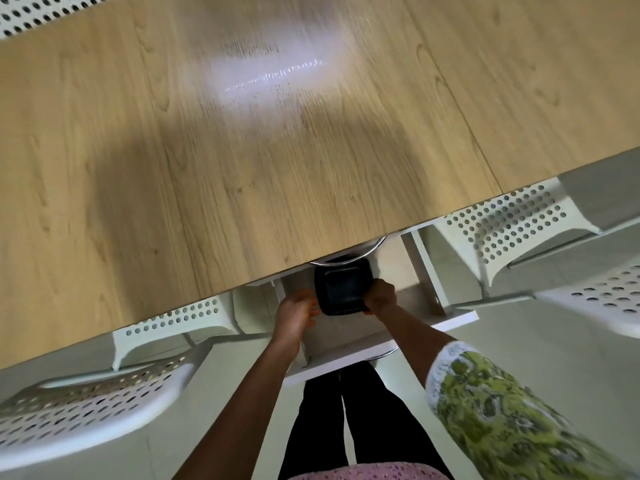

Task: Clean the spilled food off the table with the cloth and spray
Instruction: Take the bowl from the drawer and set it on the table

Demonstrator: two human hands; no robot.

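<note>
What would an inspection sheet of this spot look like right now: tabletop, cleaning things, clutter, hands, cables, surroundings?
Surface: wooden table with a pale glossy patch in the middle; blurred, so wet sheen or glare cannot be told. No spilled food seen.
Job's things: cloth and spray, nothing seen.
Clutter: black square container held below the table's near edge, over a round metal rim, partly hidden.
Hands: left hand against the container's left side; right hand grips its right side.
Cables: nothing seen.
Surroundings: white perforated chairs at the table, pale floor.
</note>
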